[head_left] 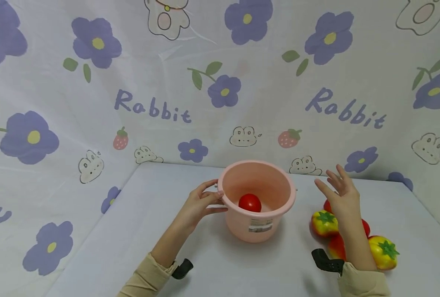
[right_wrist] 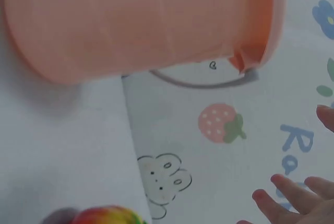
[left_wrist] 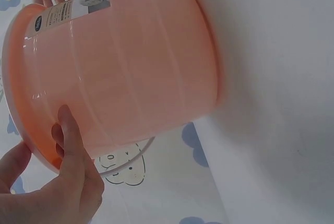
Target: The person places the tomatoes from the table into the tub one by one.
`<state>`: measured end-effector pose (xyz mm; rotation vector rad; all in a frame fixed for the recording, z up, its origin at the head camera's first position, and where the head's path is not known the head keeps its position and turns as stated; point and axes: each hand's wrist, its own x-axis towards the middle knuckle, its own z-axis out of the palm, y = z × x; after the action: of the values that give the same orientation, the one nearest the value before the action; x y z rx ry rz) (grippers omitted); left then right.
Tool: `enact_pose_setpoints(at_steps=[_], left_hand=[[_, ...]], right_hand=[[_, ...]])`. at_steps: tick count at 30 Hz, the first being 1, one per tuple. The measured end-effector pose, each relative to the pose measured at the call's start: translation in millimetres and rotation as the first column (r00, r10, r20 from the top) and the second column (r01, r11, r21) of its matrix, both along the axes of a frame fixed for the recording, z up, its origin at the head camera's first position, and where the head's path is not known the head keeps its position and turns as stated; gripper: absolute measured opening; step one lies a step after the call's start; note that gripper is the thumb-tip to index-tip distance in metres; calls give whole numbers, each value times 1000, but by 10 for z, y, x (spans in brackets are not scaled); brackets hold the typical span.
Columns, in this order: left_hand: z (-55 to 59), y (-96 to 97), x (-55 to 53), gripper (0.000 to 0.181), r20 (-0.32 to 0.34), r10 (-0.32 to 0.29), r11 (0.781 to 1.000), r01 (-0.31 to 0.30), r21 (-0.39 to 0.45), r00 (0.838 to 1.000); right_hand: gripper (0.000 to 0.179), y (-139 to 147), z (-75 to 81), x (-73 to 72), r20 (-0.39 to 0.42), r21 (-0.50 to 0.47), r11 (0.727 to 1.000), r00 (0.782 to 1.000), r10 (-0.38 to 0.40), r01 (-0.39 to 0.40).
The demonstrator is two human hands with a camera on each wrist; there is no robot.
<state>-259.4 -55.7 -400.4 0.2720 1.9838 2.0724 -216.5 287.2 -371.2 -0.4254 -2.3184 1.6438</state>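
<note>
A pink plastic bucket (head_left: 238,225) stands upright on the white table, with a round red fruit (head_left: 250,203) on its bottom. At the bucket's left side my left hand (head_left: 203,202) holds the rim; in the left wrist view the thumb lies at the rim's edge and the fingers (left_wrist: 68,125) bend against the outer wall. My right hand (head_left: 344,200) is raised to the right of the bucket with spread fingers and holds nothing. Beneath that hand and forearm lie several red and yellow toy fruits (head_left: 324,223) with green star-shaped tops, partly hidden by the arm.
Behind the table hangs a white cloth (head_left: 212,136) printed with purple flowers, rabbits and strawberries. A thin handle (right_wrist: 203,84) hangs at the bucket's far side. Black wrist mounts (head_left: 183,269) sit at both cuffs.
</note>
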Motion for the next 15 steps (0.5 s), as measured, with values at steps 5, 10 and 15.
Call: enact_pose_setpoints(at_steps=[5,10,15], left_hand=[[-6,0,2,54,0,-2,1000,2,-10,1000],[2,-2,5,55,0,-6,1000,6,-17,1000],[4,-4,1,55,3,-7,1000,7,-11,1000]], right_hand=[[83,129,-100,38,47,6,999,998,-40,40],[84,272,-184,107,61,4,999,997,-42,42],[84,411,-257,176,82,-34,997,994,-65,68]])
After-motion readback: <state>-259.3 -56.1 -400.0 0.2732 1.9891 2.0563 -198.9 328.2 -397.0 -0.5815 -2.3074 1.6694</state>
